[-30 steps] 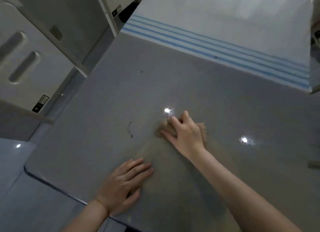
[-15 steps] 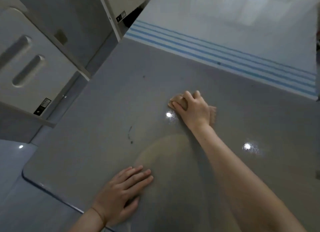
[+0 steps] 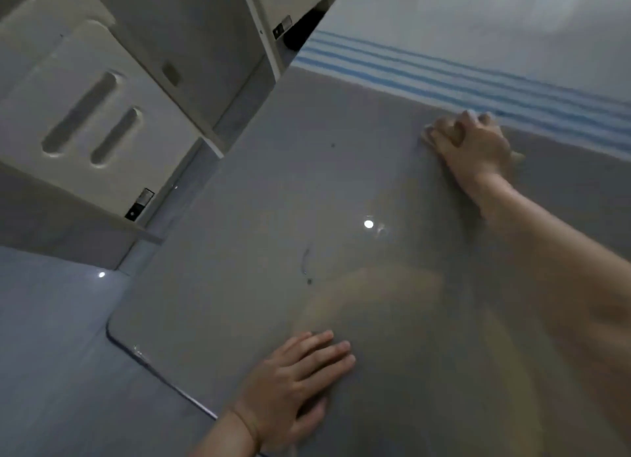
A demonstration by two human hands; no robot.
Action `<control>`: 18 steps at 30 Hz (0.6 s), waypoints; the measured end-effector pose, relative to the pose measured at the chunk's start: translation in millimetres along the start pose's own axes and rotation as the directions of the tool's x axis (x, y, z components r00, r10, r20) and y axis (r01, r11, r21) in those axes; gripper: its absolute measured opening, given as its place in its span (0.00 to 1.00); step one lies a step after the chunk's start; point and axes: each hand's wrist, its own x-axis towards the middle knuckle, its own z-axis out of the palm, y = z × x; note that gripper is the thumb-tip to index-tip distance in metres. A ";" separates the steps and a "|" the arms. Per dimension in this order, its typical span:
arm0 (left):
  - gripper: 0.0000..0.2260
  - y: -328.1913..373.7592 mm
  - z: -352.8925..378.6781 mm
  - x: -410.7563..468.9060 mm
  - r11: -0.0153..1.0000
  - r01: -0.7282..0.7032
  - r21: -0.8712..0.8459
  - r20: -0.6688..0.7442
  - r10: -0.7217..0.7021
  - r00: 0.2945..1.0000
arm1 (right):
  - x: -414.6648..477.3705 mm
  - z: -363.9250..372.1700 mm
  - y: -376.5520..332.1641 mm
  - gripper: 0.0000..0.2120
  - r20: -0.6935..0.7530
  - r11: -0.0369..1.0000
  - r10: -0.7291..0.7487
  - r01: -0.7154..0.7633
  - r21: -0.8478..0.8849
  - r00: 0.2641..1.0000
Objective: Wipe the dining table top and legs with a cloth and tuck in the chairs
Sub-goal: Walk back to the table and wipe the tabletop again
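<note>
The glossy grey dining table top (image 3: 273, 200) fills the middle of the head view. My right hand (image 3: 474, 145) is stretched far across it, close to the blue-striped white part (image 3: 461, 77) at the far side. It presses a small beige cloth (image 3: 428, 136) flat on the surface; only the cloth's edges show beside the fingers. My left hand (image 3: 293, 381) lies flat with fingers spread on the near edge of the table and holds nothing. A thin dark curved mark (image 3: 305, 262) sits on the top between the hands.
Two white chairs stand at the left side of the table: a near one with two slots in its back (image 3: 92, 121) and a farther one (image 3: 290, 5). Pale floor (image 3: 51, 354) lies beyond the table's rounded near-left corner (image 3: 112, 330).
My right hand has slid the cloth away from me and to the right, from the table's middle to near the blue stripes. My left hand has stayed planted at the near edge.
</note>
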 end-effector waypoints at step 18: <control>0.27 1.1 -2.4 0.0 0.999 0.026 -0.021 -0.008 -0.027 1.000 | -58.9 20.4 -77.3 0.21 0.060 0.985 -0.134 0.127 0.117 0.989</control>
